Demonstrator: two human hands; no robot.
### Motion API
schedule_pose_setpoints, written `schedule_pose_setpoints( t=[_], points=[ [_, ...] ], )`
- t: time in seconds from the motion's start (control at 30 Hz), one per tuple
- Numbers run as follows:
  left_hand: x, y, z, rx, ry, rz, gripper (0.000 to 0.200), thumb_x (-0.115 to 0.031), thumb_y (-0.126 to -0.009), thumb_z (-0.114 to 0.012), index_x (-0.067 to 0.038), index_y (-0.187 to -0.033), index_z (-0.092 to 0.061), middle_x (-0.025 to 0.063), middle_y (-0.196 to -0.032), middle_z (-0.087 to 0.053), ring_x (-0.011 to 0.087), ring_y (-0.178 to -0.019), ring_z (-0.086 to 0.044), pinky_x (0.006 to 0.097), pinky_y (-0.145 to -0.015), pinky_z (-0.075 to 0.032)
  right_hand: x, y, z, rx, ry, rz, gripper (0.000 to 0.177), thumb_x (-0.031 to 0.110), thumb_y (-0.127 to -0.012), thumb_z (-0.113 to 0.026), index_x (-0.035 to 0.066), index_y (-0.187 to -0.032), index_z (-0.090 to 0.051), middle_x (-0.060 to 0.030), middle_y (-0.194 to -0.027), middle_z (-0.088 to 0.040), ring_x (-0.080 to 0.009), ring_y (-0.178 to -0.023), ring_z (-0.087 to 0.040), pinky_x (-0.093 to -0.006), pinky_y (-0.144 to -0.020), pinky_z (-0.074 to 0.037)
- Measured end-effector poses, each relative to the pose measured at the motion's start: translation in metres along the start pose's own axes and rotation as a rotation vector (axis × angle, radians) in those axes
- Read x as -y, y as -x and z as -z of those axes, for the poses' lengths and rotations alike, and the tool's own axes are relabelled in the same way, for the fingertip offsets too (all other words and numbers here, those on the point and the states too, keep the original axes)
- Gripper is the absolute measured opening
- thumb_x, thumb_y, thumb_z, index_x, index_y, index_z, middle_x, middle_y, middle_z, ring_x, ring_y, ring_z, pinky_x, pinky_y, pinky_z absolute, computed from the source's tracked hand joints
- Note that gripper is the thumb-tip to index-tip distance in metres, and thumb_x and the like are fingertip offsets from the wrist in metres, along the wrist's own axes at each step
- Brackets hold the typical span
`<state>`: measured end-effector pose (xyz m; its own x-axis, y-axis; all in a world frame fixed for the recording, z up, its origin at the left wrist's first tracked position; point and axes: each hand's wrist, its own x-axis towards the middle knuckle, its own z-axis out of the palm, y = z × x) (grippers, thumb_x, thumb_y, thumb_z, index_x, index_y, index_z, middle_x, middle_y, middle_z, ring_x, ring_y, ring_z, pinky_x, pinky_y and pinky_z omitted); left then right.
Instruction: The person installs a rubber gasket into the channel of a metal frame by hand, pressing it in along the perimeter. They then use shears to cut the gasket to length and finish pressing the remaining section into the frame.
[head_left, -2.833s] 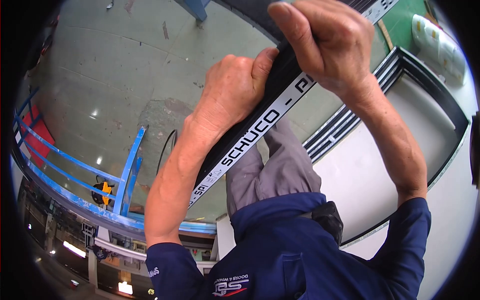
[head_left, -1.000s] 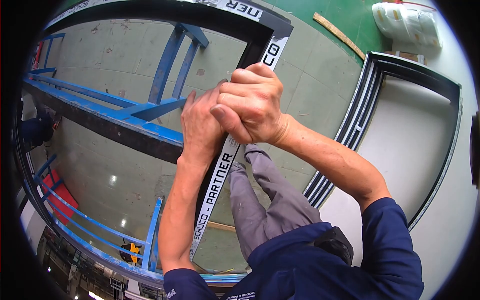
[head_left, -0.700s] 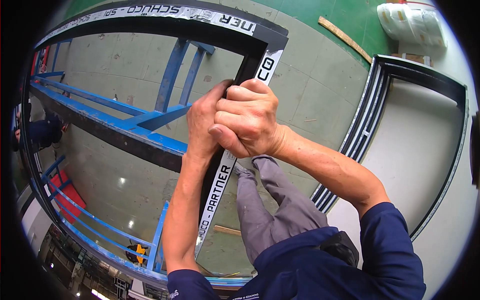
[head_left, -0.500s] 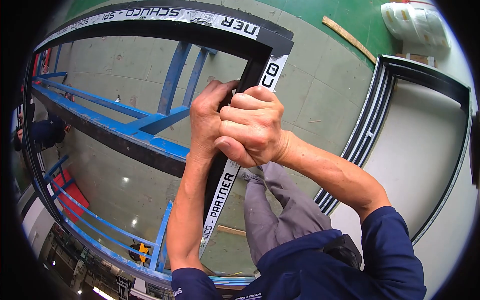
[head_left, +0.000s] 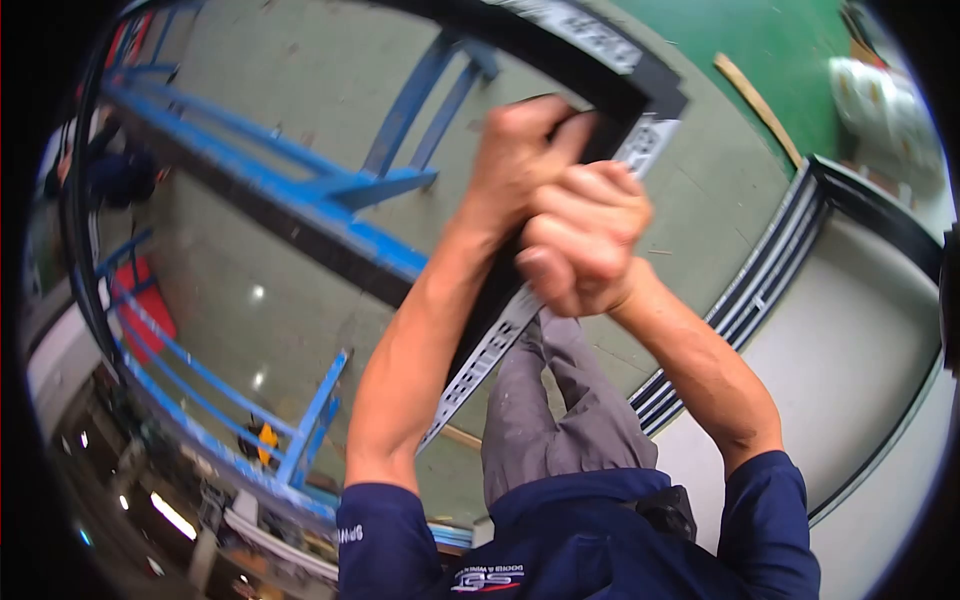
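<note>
A dark frame (head_left: 540, 45) with white printed tape lies across the blue metal stand (head_left: 260, 215). Near the frame's corner, my left hand (head_left: 525, 150) has its fingers wrapped over the inner edge of the short side bar. Close beside it and a little lower, my right hand (head_left: 588, 235) is closed in a fist around the same bar, its thumb toward me. Motion blurs both hands slightly. The printed tape (head_left: 490, 360) shows on the bar below my hands.
Another dark frame (head_left: 760, 275) stands at the right by a pale panel. A wooden strip (head_left: 758, 110) and a wrapped white roll (head_left: 885, 110) are at the upper right. At the far left is another person (head_left: 115, 175). Red and yellow items sit near the lower blue rails.
Both hands and the frame's corner have shifted right in view, and the corner also sits slightly lower. My left hand appears higher relative to my right. The view itself has moved.
</note>
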<state>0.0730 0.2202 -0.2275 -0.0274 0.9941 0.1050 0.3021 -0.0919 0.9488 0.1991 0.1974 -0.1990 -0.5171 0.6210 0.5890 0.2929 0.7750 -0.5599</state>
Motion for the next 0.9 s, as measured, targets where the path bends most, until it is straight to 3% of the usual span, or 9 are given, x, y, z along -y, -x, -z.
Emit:
schedule_pose_setpoints(
  t=[0.1,0.2,0.3,0.37,0.5,0.63,0.73,0.8,0.9],
  points=[
    [0.029,-0.002,-0.008,-0.051,-0.007,-0.040,0.028,-0.029,-0.082,-0.073,-0.004,-0.070,-0.067,0.0221,-0.066,-0.063,0.0418,-0.062,-0.064,0.0489,-0.057,-0.050,0.003,-0.003,-0.007,0.018,0.018,0.026,0.021,0.020,-0.075,-0.063,0.009,-0.063,-0.051,-0.0061,-0.064,-0.048,-0.0248,-0.061,-0.048,-0.0385,-0.063,-0.033],
    [0.033,-0.005,-0.012,0.010,-0.206,-0.010,0.036,-0.047,-0.081,-0.075,-0.011,-0.085,-0.077,0.0166,-0.082,-0.074,0.0377,-0.083,-0.072,0.0481,-0.078,-0.057,0.010,-0.005,-0.012,0.041,0.006,0.034,0.030,0.018,-0.092,-0.050,0.005,-0.064,-0.050,-0.0086,-0.066,-0.052,-0.0262,-0.061,-0.052,-0.0387,-0.063,-0.034],
    [0.019,0.020,0.006,-0.047,-0.259,-0.023,0.036,-0.041,-0.092,-0.063,-0.008,-0.086,-0.077,0.0153,-0.086,-0.074,0.0352,-0.088,-0.072,0.0458,-0.083,-0.056,0.014,-0.004,-0.012,0.097,0.092,0.049,0.038,0.019,-0.101,-0.040,0.005,-0.067,-0.050,-0.0087,-0.066,-0.054,-0.0260,-0.062,-0.053,-0.0388,-0.063,-0.036],
    [0.001,0.072,0.048,-0.289,-0.114,-0.308,0.029,-0.032,-0.092,-0.066,-0.006,-0.084,-0.076,0.0146,-0.078,-0.071,0.0341,-0.076,-0.069,0.0441,-0.075,-0.056,0.023,-0.008,-0.019,0.072,0.129,0.051,0.037,0.019,-0.102,-0.039,0.006,-0.069,-0.049,-0.0073,-0.066,-0.053,-0.0255,-0.062,-0.052,-0.0384,-0.064,-0.037],
    [-0.036,0.247,0.181,-0.014,0.245,-0.027,0.019,-0.012,-0.098,-0.065,0.002,-0.086,-0.070,0.0081,-0.071,-0.067,0.0193,-0.065,-0.065,0.0326,-0.064,-0.053,0.018,-0.002,-0.010,0.205,0.263,0.033,0.036,0.023,-0.102,-0.036,0.006,-0.074,-0.051,-0.0055,-0.067,-0.049,-0.0229,-0.062,-0.048,-0.0349,-0.065,-0.036],
    [0.001,0.404,0.232,0.105,0.298,0.558,0.022,-0.016,-0.099,-0.064,0.002,-0.105,-0.073,0.0113,-0.089,-0.075,0.0184,-0.080,-0.069,0.0343,-0.076,-0.056,0.008,-0.002,-0.002,0.315,0.262,-0.108,0.033,0.022,-0.104,-0.046,0.002,-0.084,-0.062,-0.0056,-0.078,-0.058,-0.0210,-0.074,-0.055,-0.0349,-0.073,-0.043],
    [0.010,0.475,0.251,0.191,0.182,0.573,0.021,-0.015,-0.096,-0.068,0.002,-0.106,-0.074,0.0140,-0.094,-0.074,0.0253,-0.084,-0.070,0.0362,-0.078,-0.054,0.018,-0.004,0.001,0.423,0.256,-0.363,0.022,0.020,-0.101,-0.066,-0.001,-0.103,-0.072,-0.0090,-0.096,-0.068,-0.0220,-0.092,-0.062,-0.0362,-0.087,-0.049],
    [-0.008,0.509,0.277,0.116,0.064,0.505,0.021,-0.013,-0.091,-0.072,0.002,-0.104,-0.075,0.0146,-0.089,-0.071,0.0274,-0.079,-0.068,0.0373,-0.073,-0.052,0.106,0.000,-0.037,0.687,0.346,0.021,0.024,0.016,-0.089,-0.079,0.001,-0.106,-0.073,-0.0138,-0.110,-0.073,-0.0283,-0.105,-0.067,-0.0388,-0.094,-0.049],
    [-0.032,0.544,0.289,-0.021,-0.073,0.545,0.021,-0.007,-0.084,-0.076,0.004,-0.102,-0.074,0.0147,-0.080,-0.063,0.0275,-0.072,-0.061,0.0384,-0.066,-0.047,0.221,0.012,-0.098,1.032,0.131,0.070,0.028,0.019,-0.083,-0.082,0.002,-0.105,-0.073,-0.0121,-0.113,-0.074,-0.0313,-0.110,-0.068,-0.0422,-0.100,-0.048]
  ],
)
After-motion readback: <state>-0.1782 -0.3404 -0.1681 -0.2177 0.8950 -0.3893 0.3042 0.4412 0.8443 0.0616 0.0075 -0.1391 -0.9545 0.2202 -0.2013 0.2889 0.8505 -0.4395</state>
